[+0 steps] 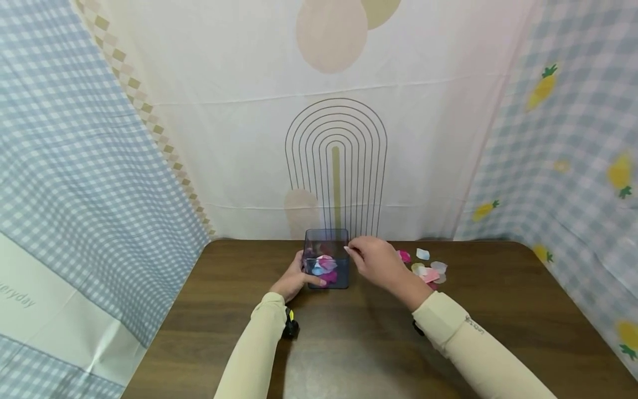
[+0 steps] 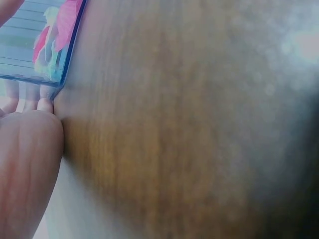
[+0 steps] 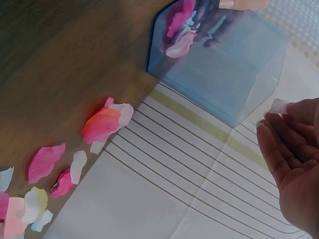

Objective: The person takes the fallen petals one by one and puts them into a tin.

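A see-through bluish box stands upright on the table near the wall cloth. Several pink, white and blue artificial petals lie low inside it. My left hand grips the box from its left side, thumb across the near face. In the left wrist view, fingers show behind the box's lower edge. My right hand is by the box's upper right edge. Between thumb and fingertips it pinches a small whitish petal, just outside the box in the right wrist view.
More loose petals are scattered on the brown wooden table, right of the box. A patterned cloth hangs behind the table. Checked cloths hang at both sides.
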Demonstrator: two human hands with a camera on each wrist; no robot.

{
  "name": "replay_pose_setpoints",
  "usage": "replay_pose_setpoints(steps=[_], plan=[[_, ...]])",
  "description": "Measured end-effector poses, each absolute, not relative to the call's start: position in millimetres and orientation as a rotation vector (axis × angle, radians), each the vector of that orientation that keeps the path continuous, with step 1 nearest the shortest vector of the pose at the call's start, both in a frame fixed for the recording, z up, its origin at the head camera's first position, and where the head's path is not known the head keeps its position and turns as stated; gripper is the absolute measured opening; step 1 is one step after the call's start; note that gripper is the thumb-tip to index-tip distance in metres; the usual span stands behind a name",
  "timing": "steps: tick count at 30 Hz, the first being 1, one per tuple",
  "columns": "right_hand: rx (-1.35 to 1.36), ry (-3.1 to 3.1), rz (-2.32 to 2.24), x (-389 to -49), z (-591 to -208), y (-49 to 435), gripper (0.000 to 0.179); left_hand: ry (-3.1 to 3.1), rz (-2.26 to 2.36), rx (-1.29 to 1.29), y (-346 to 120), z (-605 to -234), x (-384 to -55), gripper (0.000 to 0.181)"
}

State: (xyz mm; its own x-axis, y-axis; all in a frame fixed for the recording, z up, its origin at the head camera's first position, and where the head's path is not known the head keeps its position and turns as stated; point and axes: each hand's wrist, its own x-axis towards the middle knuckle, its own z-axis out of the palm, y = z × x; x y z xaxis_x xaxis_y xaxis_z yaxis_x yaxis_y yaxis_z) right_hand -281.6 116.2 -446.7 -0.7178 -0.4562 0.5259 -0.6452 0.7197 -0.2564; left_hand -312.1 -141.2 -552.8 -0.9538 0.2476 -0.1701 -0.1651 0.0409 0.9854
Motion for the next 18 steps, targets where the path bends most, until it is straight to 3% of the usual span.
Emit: replay_pose_setpoints(steps=[18], plan=[[0.807,-2.878,0.67,-337,-450,59,0.018,1.99,1.975,0.127,-140,-551,-311,0.112]])
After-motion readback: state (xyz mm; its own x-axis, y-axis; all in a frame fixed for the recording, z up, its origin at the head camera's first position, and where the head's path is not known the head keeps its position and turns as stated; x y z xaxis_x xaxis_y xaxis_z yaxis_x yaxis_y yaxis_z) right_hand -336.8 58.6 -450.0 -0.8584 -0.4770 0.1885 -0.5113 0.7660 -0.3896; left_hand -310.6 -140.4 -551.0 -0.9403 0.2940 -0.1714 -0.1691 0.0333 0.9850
